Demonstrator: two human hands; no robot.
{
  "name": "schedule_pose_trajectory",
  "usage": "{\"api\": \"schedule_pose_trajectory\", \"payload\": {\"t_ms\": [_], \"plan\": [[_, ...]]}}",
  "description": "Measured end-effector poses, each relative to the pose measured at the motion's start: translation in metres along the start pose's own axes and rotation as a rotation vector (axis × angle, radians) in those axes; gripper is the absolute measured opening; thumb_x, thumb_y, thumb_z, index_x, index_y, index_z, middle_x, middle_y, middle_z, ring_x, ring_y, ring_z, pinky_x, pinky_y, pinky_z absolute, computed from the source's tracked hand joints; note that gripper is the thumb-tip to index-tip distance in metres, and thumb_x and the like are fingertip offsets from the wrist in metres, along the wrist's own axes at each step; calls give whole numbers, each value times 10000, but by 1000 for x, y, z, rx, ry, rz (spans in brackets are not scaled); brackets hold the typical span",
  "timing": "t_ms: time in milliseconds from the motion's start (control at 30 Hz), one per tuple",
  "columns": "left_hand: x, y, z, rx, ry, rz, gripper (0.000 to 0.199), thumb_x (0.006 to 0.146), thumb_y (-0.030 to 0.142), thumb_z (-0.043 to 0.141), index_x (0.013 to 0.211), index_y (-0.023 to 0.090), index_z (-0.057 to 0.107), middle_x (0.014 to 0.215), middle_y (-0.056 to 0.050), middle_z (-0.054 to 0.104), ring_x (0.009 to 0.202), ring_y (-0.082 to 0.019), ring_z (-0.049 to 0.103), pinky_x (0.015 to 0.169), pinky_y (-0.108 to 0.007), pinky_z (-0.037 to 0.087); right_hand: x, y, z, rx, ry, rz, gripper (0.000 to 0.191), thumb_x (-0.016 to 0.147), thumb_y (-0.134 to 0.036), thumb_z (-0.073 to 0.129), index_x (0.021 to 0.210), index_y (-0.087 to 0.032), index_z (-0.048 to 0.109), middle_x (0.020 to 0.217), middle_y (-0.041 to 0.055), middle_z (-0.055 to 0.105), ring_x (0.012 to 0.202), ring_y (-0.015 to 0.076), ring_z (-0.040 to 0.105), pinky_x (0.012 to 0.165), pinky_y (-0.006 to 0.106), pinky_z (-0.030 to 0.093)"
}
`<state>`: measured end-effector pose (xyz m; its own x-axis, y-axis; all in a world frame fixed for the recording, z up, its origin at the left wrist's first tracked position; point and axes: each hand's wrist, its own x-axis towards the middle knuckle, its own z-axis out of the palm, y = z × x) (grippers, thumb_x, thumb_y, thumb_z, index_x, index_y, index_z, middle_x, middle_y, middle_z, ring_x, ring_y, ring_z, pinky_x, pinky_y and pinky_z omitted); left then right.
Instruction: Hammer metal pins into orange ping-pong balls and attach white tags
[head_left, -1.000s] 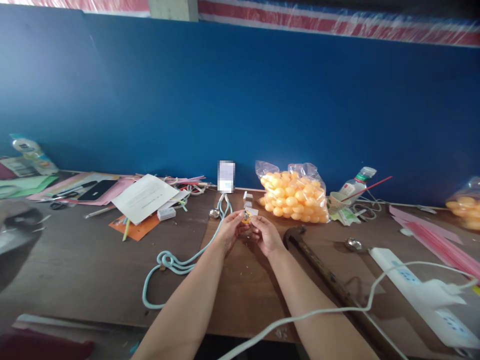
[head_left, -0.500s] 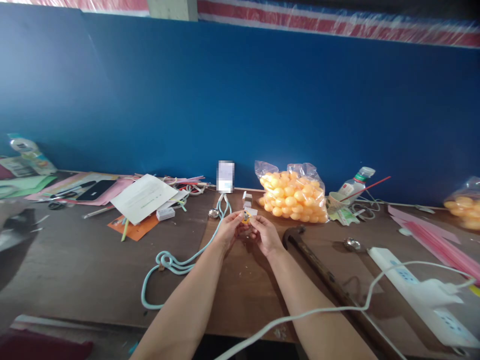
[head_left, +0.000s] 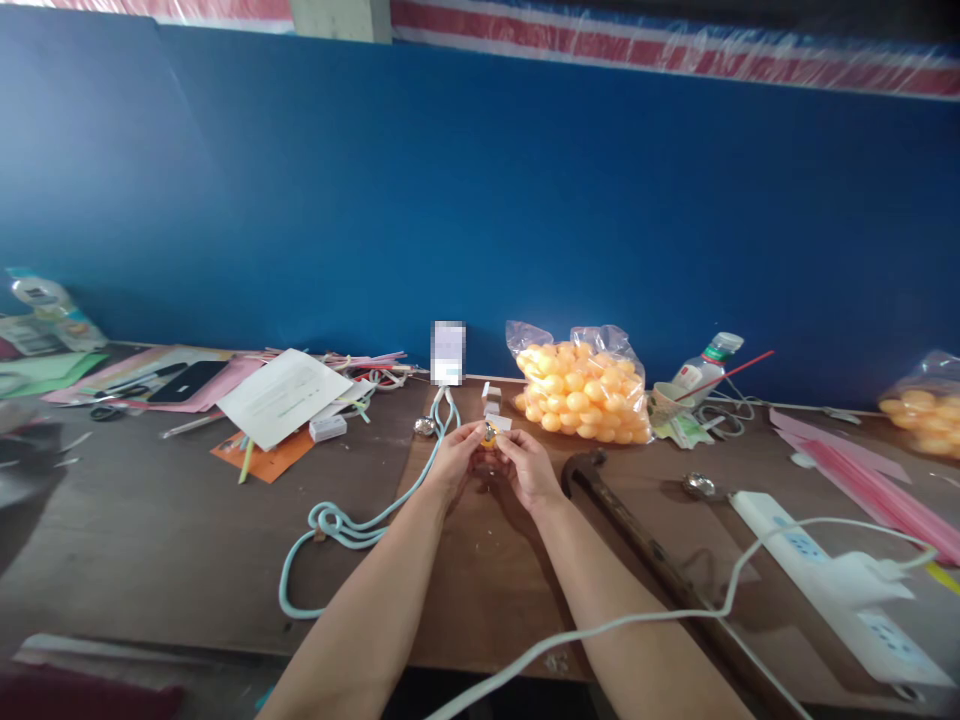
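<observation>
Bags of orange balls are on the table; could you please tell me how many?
2: one bag beyond the right hand, the other bag at the picture's right edge.

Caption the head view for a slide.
Left hand and right hand hold a small yellow object at a brown table, near a bag of orange balls.

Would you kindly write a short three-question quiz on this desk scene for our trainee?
1. How many hands hold the small yellow object?
2. True or false: the light-blue cord lies left of the bag of orange balls.
3. Which paper lies partly under the printed white sheet: (a) green, (b) orange, (c) purple?

Key: 1. Two, the left hand and right hand. 2. True. 3. b.
</observation>
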<state>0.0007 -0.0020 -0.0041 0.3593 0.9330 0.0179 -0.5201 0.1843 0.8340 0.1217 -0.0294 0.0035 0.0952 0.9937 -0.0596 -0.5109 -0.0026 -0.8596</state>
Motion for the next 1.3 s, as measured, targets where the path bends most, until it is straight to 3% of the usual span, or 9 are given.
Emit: {"api": "schedule_pose_trajectory", "payload": {"t_ms": [333,700,967,1300], "plan": [[0,2,0,38,27,25,482,687,397,767,1054,104,659,815,-89,697,710,-168,668,629,-251,517,0,1,1,-8,14,-20,351,525,-346,858,637,-196,561,527,-65,509,517,97,493,561,263,500],[0,0,3,-34,35,-10,418,704,346,771,1027,102,666,830,-88,686,696,-145,656,634,-241,527,-1,-2,-2,-7,-3,25,409,537,-365,866,717,-220,529,527,-89,488,463,73,397,512,251,482],[5,-3,0,-130,44,-32,348,760,327,730,1005,89,662,782,-78,680,575,-90,613,577,-199,529,-1,-4,-1,35,-85,13,363,635,-457,804,733,-206,562,632,-50,560,507,77,452,514,238,464],[5,-9,0,-63,19,-46,411,706,370,770,984,92,651,743,-64,656,582,-120,625,558,-234,527,4,3,-6,-57,-22,1,396,573,-404,839,723,-217,523,507,-82,504,453,92,444,505,263,476]]}}
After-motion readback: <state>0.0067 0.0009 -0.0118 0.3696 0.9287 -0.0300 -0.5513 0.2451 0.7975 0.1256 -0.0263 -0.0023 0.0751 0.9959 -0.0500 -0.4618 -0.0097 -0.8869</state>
